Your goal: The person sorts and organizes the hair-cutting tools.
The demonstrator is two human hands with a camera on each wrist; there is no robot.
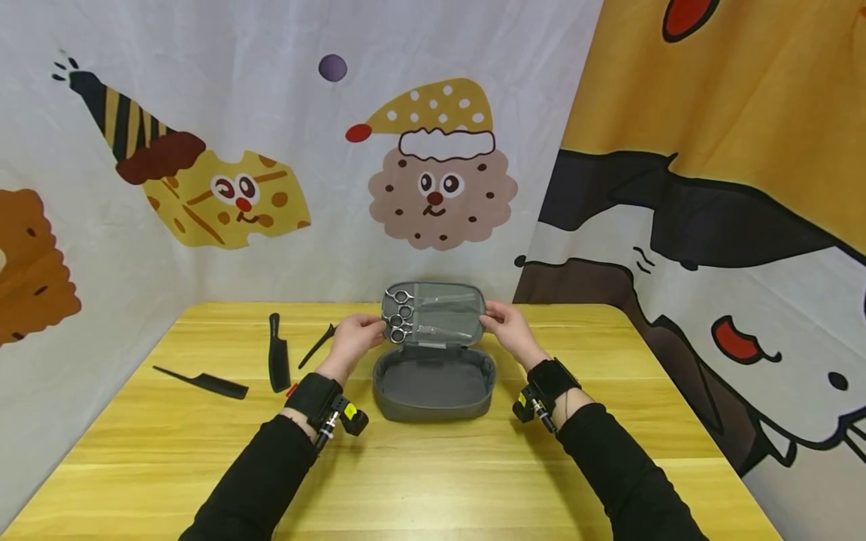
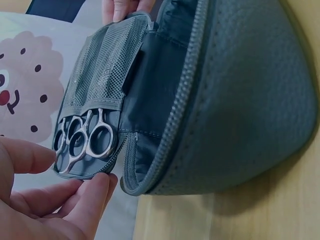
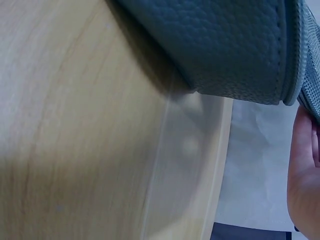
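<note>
A grey zip case (image 1: pixel 433 409) stands on the table with its lid (image 1: pixel 449 334) raised at the back. Two pairs of scissors or so, their ring handles (image 2: pixel 100 140) showing, sit in the lid's mesh pocket (image 2: pixel 107 60); the blades are hidden in the mesh. My left hand (image 1: pixel 352 343) pinches the lid's left edge beside the handles, thumb on one side and fingers on the other. At the opposite edge, my right hand (image 1: pixel 512 331) holds the lid between thumb and fingers. The case's lower part looks bare inside in the head view.
Left of the case lie a rat-tail comb (image 1: pixel 210 385), a wide-handled black comb (image 1: pixel 278 361) and a slim black item (image 1: pixel 315 347), partly behind my left hand. The wooden table (image 1: pixel 433 481) ends at a printed curtain (image 1: pixel 271 45) behind.
</note>
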